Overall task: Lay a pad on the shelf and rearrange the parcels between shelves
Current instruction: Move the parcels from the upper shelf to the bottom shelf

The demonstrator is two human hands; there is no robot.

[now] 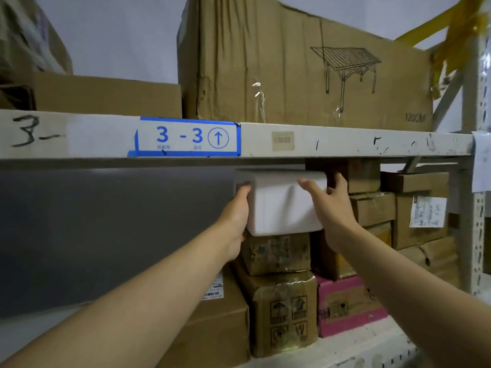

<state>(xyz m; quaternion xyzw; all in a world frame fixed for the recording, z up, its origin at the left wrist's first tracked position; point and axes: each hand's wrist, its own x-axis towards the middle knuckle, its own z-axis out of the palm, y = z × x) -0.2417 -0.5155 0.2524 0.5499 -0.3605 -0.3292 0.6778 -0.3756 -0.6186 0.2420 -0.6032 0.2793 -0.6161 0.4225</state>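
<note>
A white foam box (279,205) sits on top of a stack of taped brown parcels (276,253), just under the upper shelf beam (345,140). My left hand (236,219) grips its left side, fingers curled round the upper left corner. My right hand (329,205) holds its right side, thumb across the front face and fingers wrapped round the far right edge. No pad is in view.
A pink box (345,304) and a brown carton (284,314) stand on the lower shelf, more cartons (417,219) to the right. A large carton with a table drawing (292,62) fills the upper shelf. The steel upright (478,235) is at right. Left of the stack lies grey open shelf space (106,229).
</note>
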